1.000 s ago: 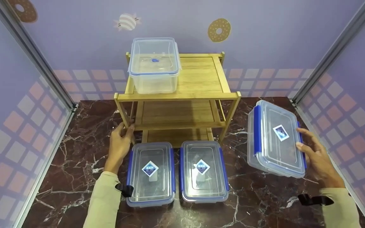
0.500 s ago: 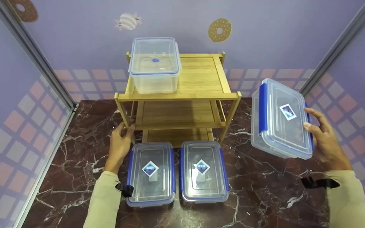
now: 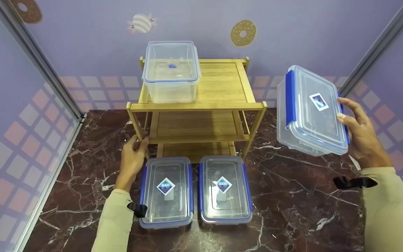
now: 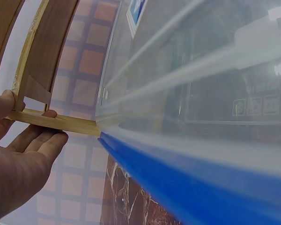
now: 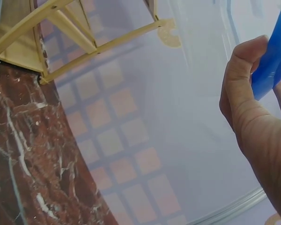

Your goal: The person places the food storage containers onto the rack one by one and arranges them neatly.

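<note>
In the head view my right hand (image 3: 364,134) grips a clear lidded food container (image 3: 315,112) by its right side and holds it tilted in the air, right of a wooden shelf rack (image 3: 196,106). The container has blue side clips, one of which (image 5: 274,56) shows between thumb and fingers in the right wrist view. My left hand (image 3: 131,159) holds the rack's front left leg (image 4: 61,122), fingers curled round it in the left wrist view. Two similar containers, a left one (image 3: 166,206) and a right one (image 3: 226,206), lie flat on the floor before the rack.
A deeper clear container (image 3: 171,91) with a lid stands on the left of the rack's top shelf (image 3: 222,82). The bare wood of that shelf shows to its right. Purple walls (image 3: 292,38) enclose the dark marbled surface (image 3: 285,217) at the back and sides.
My right hand has raised the container from low on the right to about the height of the top shelf. The left hand and the two containers on the floor have stayed put.
</note>
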Tool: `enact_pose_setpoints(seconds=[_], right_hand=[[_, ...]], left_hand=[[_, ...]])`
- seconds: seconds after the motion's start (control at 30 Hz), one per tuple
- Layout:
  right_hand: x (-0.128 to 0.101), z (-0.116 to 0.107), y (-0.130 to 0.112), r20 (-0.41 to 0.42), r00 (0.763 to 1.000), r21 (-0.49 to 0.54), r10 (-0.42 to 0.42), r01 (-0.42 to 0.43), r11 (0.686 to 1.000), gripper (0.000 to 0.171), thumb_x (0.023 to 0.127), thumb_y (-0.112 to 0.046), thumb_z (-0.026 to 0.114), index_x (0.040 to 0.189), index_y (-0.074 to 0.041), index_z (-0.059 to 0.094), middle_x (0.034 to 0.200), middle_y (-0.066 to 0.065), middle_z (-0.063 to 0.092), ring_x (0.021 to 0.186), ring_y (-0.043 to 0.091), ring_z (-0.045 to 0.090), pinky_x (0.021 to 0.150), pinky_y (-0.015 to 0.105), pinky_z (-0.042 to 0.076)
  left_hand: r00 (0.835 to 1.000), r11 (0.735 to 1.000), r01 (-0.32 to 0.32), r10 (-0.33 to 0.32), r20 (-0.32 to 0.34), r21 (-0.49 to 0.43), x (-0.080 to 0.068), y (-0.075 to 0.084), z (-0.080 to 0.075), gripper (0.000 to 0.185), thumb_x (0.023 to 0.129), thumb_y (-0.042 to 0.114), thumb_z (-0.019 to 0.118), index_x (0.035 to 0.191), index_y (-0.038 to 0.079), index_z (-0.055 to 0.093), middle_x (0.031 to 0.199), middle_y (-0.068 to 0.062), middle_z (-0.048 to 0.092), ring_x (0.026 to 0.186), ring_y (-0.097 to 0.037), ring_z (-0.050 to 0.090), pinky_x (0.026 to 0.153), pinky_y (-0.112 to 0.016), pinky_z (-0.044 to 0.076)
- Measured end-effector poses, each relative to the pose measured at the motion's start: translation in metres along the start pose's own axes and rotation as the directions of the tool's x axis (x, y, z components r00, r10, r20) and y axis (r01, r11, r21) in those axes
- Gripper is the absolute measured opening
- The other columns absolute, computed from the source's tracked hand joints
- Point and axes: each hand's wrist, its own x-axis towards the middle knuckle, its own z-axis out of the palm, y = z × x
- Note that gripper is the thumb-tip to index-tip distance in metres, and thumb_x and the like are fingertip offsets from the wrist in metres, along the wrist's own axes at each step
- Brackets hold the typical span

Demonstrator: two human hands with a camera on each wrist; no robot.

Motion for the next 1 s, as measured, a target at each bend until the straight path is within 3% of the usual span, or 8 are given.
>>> enact_pose_setpoints(seconds=[0.13,0.27,0.4,0.5,0.6,0.73,0.9,1.0], right_hand=[[0.013,0.01,-0.005,0.006,1.0,-0.007,0.014,-0.013,1.0,0.041,0.102,0.007,0.047,0.137,-0.013,0.055,0.103,0.014,0.067,0.074,0.025,0.073,0.063,0.035,0.059],[0.024,0.021,-0.011,0.017,0.999,0.019,0.04,-0.041,0.999,0.04,0.101,0.007,0.05,0.136,-0.012,0.056,0.109,0.014,0.061,0.077,0.025,0.073,0.066,0.035,0.059],[0.034,0.029,-0.017,0.018,0.998,0.069,0.06,-0.061,0.996,0.039,0.1,0.007,0.052,0.135,-0.01,0.057,0.105,0.015,0.062,0.073,0.025,0.072,0.064,0.034,0.059],[0.04,0.033,-0.021,0.026,0.997,0.099,0.076,-0.078,0.992,0.038,0.1,0.008,0.052,0.134,-0.009,0.056,0.103,0.016,0.062,0.072,0.026,0.072,0.062,0.034,0.059],[0.047,0.038,-0.024,0.028,0.996,0.106,0.09,-0.092,0.99,0.038,0.1,0.008,0.053,0.134,-0.008,0.056,0.106,0.016,0.061,0.073,0.027,0.072,0.063,0.035,0.059],[0.058,0.049,-0.026,0.033,0.993,0.094,0.113,-0.115,0.989,0.039,0.099,0.007,0.056,0.134,-0.008,0.055,0.105,0.017,0.063,0.074,0.028,0.072,0.064,0.037,0.06],[0.073,0.065,-0.026,0.046,0.989,0.066,0.138,-0.141,0.988,0.039,0.098,0.007,0.058,0.135,-0.008,0.054,0.105,0.018,0.065,0.074,0.029,0.072,0.065,0.037,0.06],[0.082,0.077,-0.025,0.029,0.986,0.033,0.161,-0.162,0.986,0.041,0.097,0.005,0.063,0.134,-0.009,0.056,0.11,0.017,0.061,0.076,0.028,0.071,0.066,0.037,0.06]], left_hand=[[1.0,1.0,0.007,-0.007,0.004,-0.004,0.0,0.001,-0.001,0.031,0.105,0.02,0.057,0.133,0.007,0.063,0.088,-0.013,0.069,0.08,-0.031,0.064,0.084,-0.034,0.043],[1.0,1.0,0.004,-0.003,0.005,-0.014,-0.001,0.002,0.0,0.031,0.105,0.021,0.057,0.132,0.008,0.065,0.081,-0.01,0.067,0.075,-0.032,0.064,0.077,-0.033,0.044],[1.0,1.0,0.001,-0.001,0.002,-0.019,-0.001,0.001,0.0,0.03,0.105,0.02,0.058,0.132,0.008,0.065,0.076,-0.009,0.065,0.067,-0.023,0.062,0.071,-0.03,0.043],[1.0,1.0,0.001,-0.001,-0.005,-0.01,0.0,0.001,0.0,0.03,0.105,0.021,0.058,0.13,0.008,0.066,0.072,-0.009,0.064,0.063,-0.018,0.06,0.071,-0.029,0.043],[1.0,1.0,-0.003,0.003,-0.01,-0.006,0.0,0.002,0.0,0.029,0.105,0.021,0.058,0.129,0.008,0.066,0.069,-0.008,0.063,0.061,-0.022,0.06,0.07,-0.03,0.042],[1.0,1.0,-0.003,0.003,-0.007,-0.017,0.0,0.001,0.0,0.029,0.105,0.02,0.057,0.131,0.008,0.065,0.071,-0.01,0.063,0.063,-0.025,0.061,0.067,-0.03,0.042],[1.0,1.0,0.008,-0.008,-0.012,-0.014,-0.001,0.002,0.0,0.03,0.105,0.02,0.058,0.131,0.008,0.065,0.078,-0.008,0.066,0.068,-0.02,0.062,0.069,-0.028,0.044],[1.0,1.0,0.006,-0.006,-0.004,-0.014,-0.002,0.003,0.0,0.029,0.105,0.019,0.058,0.131,0.007,0.065,0.074,-0.007,0.064,0.063,-0.016,0.06,0.066,-0.027,0.043]])
